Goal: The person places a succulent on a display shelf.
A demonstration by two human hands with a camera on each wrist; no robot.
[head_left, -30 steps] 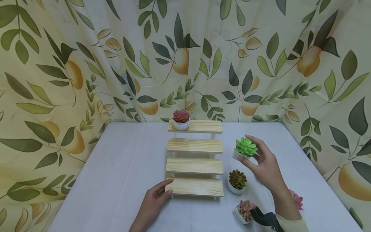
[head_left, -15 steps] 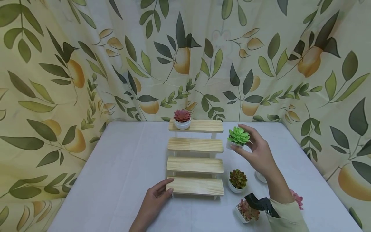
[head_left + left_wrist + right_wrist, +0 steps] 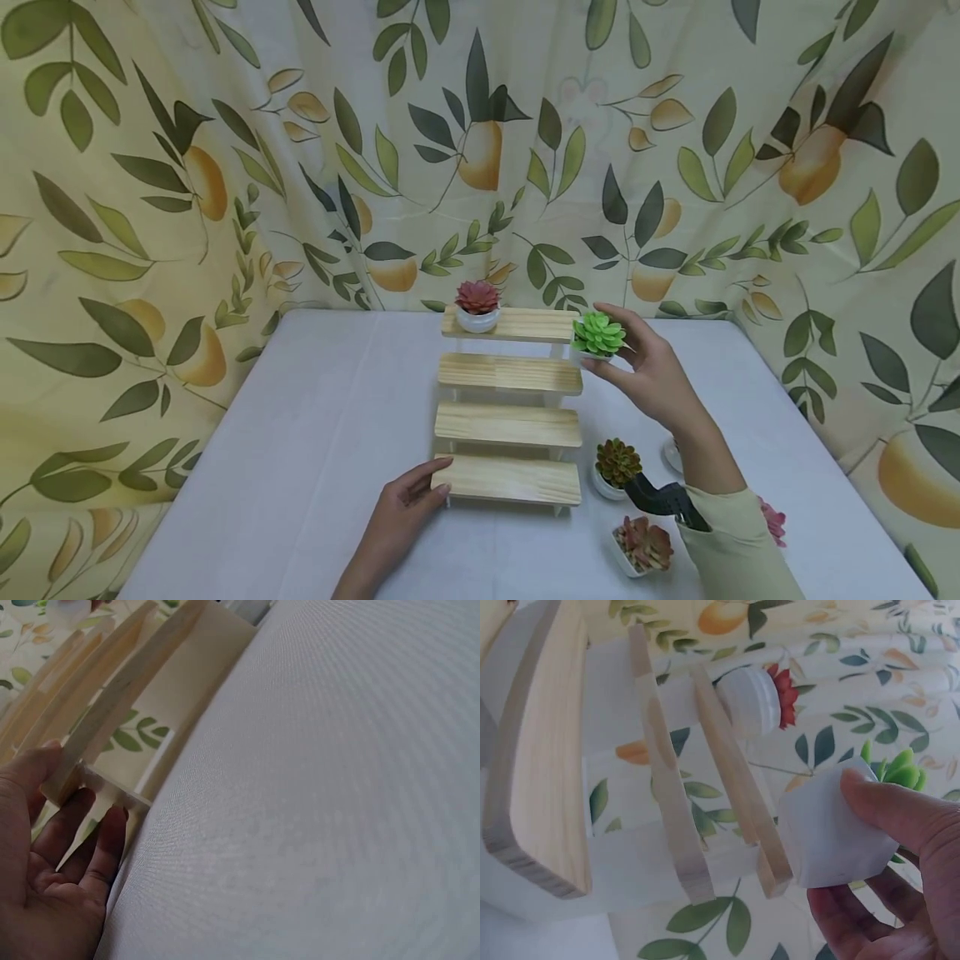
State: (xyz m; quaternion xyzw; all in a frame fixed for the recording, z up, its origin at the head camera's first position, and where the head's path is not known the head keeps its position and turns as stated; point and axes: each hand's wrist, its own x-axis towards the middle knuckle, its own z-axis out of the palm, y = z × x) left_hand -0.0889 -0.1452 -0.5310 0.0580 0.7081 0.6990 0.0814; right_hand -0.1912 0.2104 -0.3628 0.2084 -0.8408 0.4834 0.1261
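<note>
- Head view: the right hand [image 3: 660,379] is pinching the green succulent [image 3: 598,335] by its white pot [image 3: 836,825], holding it just beside the right end of the top shelf [image 3: 532,322]; whether they are touching, I cannot tell.
- Left wrist view: the left hand [image 3: 56,877] is gripping the bottom shelf [image 3: 510,479] by its left end, thumb above, fingers below.
- Head view: a red succulent [image 3: 477,305] is sitting at the top shelf's left; brown-green [image 3: 618,462] and pinkish succulents [image 3: 647,543] are standing on the table [image 3: 300,467].

Wooden stand [image 3: 508,423] incomplete in wrist views, pink succulent [image 3: 774,523] partly behind sleeve [image 3: 738,542]
</note>
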